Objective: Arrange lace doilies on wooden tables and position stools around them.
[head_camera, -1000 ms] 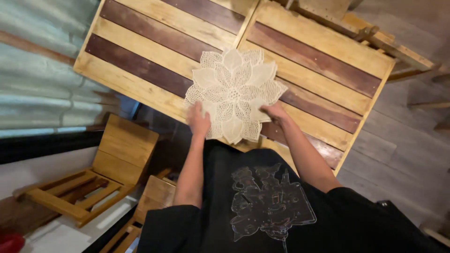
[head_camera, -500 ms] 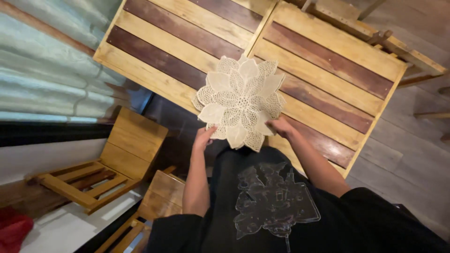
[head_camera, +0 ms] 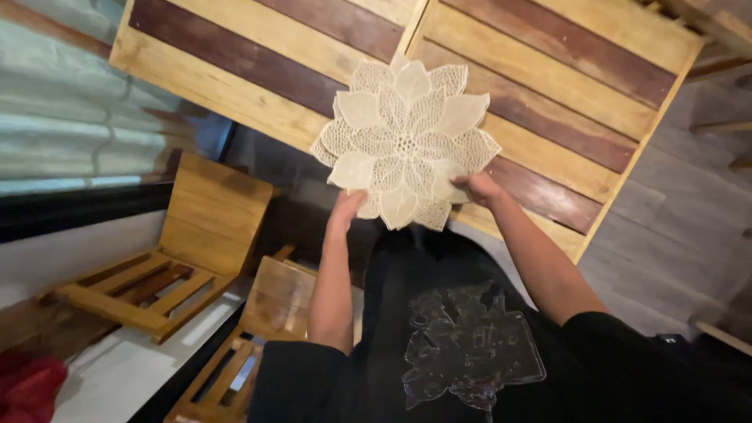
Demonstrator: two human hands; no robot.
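Observation:
A cream, flower-shaped lace doily (head_camera: 403, 141) is held up above the near edge of a wooden slatted table (head_camera: 235, 63) with light and dark brown boards. My left hand (head_camera: 348, 207) grips the doily's lower left petals. My right hand (head_camera: 474, 188) grips its lower right petals. The mat hangs partly over the table and partly past its edge, towards my black printed shirt (head_camera: 462, 352).
Two wooden chairs (head_camera: 196, 235) (head_camera: 258, 321) stand at the left below the table edge. A corrugated metal wall (head_camera: 55, 133) runs along the left. Something red (head_camera: 27, 388) lies at the bottom left. Grey plank floor (head_camera: 681, 227) shows at the right.
Both hands have lifted the doily off the table and drawn it towards the table's near edge. The view has shifted, so the table sits higher in frame.

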